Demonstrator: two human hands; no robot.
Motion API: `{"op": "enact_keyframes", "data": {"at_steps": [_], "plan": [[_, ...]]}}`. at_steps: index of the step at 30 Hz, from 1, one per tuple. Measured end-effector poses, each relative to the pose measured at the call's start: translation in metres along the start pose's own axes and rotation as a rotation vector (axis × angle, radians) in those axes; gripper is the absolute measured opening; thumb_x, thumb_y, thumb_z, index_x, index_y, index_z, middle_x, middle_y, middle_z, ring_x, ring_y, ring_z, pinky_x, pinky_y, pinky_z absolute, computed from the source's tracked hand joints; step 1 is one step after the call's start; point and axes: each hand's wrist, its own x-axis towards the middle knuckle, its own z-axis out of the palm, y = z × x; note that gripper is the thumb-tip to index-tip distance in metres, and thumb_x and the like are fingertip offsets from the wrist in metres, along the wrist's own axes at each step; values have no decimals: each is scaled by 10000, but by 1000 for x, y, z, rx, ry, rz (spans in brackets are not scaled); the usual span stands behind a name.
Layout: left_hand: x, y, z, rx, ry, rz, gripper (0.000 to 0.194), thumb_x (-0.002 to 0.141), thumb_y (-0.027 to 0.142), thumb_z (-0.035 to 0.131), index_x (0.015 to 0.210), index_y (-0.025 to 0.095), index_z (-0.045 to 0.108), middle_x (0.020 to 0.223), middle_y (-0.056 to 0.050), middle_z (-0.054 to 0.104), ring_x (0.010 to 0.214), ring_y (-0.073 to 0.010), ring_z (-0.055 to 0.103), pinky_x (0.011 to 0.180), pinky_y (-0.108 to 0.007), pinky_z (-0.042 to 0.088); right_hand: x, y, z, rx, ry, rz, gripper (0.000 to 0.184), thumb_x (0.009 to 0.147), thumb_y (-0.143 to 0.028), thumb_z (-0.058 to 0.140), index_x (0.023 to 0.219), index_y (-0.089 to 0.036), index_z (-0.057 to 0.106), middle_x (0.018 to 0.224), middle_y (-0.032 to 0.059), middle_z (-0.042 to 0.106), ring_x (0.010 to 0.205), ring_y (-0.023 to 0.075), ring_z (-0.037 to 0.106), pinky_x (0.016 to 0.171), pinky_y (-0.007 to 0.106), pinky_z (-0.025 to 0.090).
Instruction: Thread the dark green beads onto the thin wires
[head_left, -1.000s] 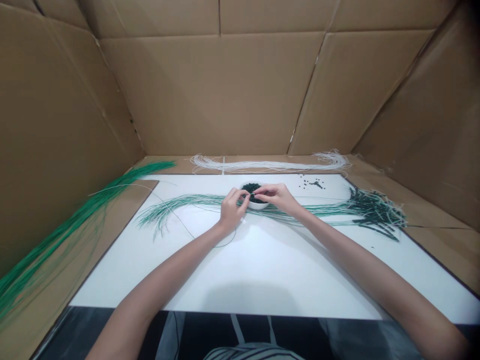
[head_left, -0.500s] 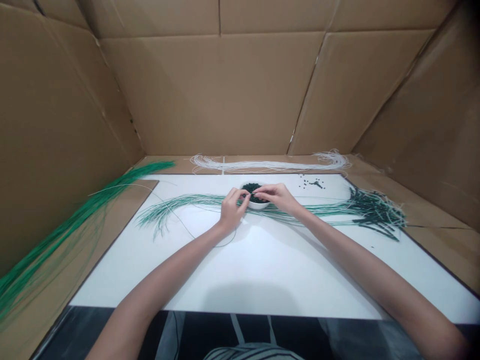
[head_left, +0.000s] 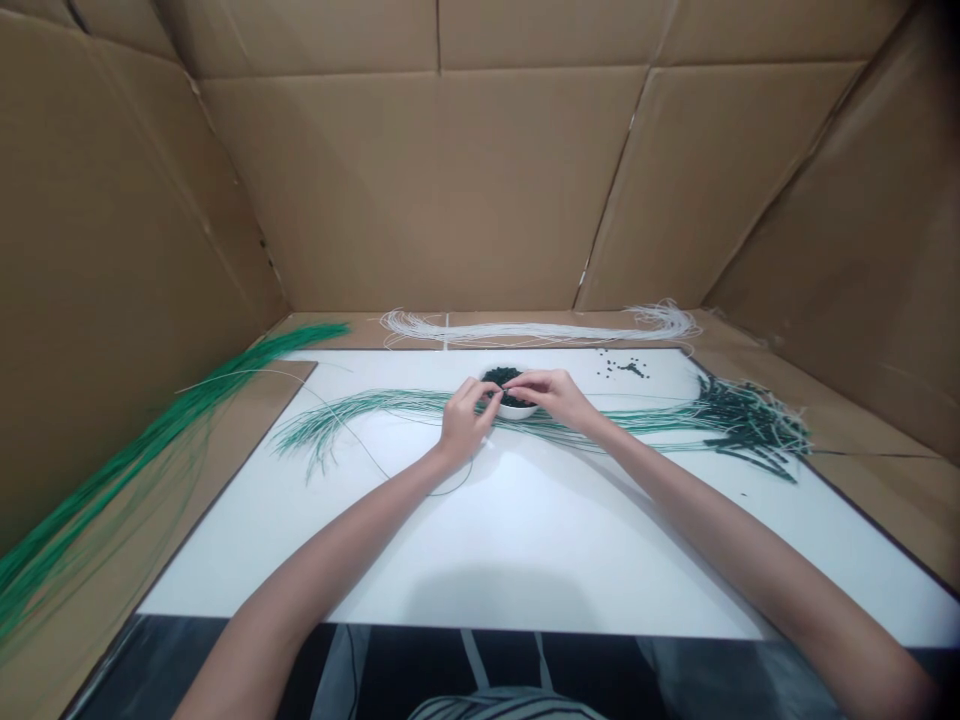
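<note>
Both hands meet over a small white bowl of dark green beads. My left hand pinches the end of a thin cord between thumb and fingertips. From there the cord loops below the wrist and runs off to the left. My right hand is closed in a pinch, its fingertips touching those of the left. A tiny dark bead seems to sit between the fingertips, partly hidden. Behind and under the hands lie green strands, their right ends covered with dark beads.
A thick bundle of green strands hangs along the left side. White strands lie along the back by the cardboard wall. Loose beads are scattered on the white board, right of the bowl.
The fingertips of both hands have drawn closer together over the bowl, the right shifting slightly left. The pale cord end seen between them at first is now mostly covered.
</note>
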Motion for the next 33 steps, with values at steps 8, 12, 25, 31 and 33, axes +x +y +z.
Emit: {"op": "enact_keyframes", "data": {"at_steps": [8,12,25,31,33], "plan": [[0,-1,1,-7,-23,-14,141,807,258,453,847,186,568,749,-7,540,644,-91,492,625,-204,388,-1,-6,1,-33,24,-5,261,695,-360,546,767,-134,656,758,52,657,663,145,569,599,234,435],[-1,-3,1,-2,-23,-5,169,797,256,470,918,185,564,743,-8,531,654,-92,499,625,-203,392,-1,-8,3,-74,55,-7,226,698,-317,536,752,-133,654,743,48,657,645,136,566,593,224,436],[1,-2,1,-18,-2,-54,92,775,225,484,811,178,554,706,5,520,623,-90,484,612,-205,385,-1,-11,2,-139,53,-31,231,726,-332,506,732,-138,632,724,44,638,629,128,546,604,231,429],[0,-3,2,-33,-10,-102,101,774,186,454,831,175,537,759,-5,555,631,-92,491,601,-207,381,10,-7,-8,-265,-152,-20,227,755,-261,456,829,-170,650,777,30,659,663,143,567,618,240,418],[0,-2,1,-22,-19,-109,125,779,181,443,850,177,545,762,-7,555,640,-94,494,603,-207,380,17,-5,-9,-369,-252,22,186,701,-207,513,804,-184,666,753,26,667,659,155,577,617,240,414]]}}
